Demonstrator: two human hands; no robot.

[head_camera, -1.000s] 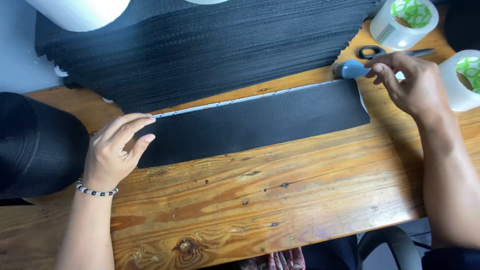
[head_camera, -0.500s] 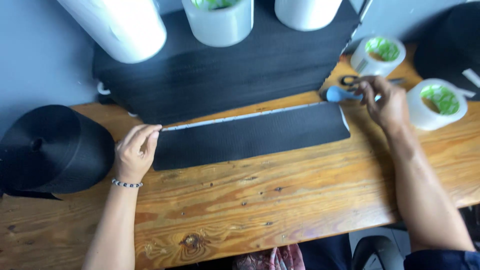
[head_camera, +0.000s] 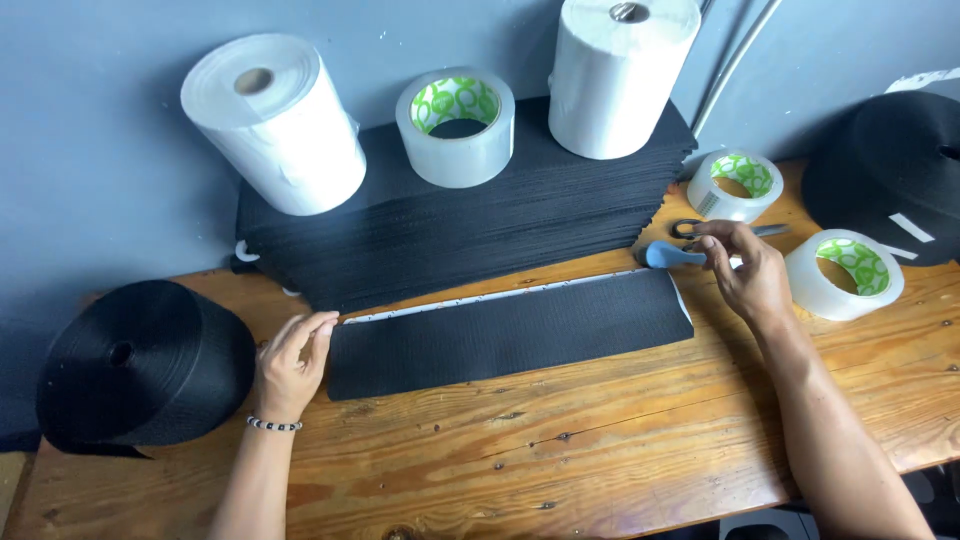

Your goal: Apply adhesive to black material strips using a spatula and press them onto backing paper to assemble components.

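Both hands flank black strip (head_camera: 510,335): left hand (head_camera: 290,365) touching, right hand (head_camera: 745,270) beside.

Scissors (head_camera: 700,240): blades and part of the handles covered by the right hand (head_camera: 745,270). Black webbing roll (head_camera: 895,185) cut off at the right frame edge. Both forearms leave the frame at the bottom.

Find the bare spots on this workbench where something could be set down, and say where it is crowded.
Bare: the wooden table in front of the black strip, between both forearms. Crowded: around the right hand, with scissors and tape rolls; the back, with the black stack.
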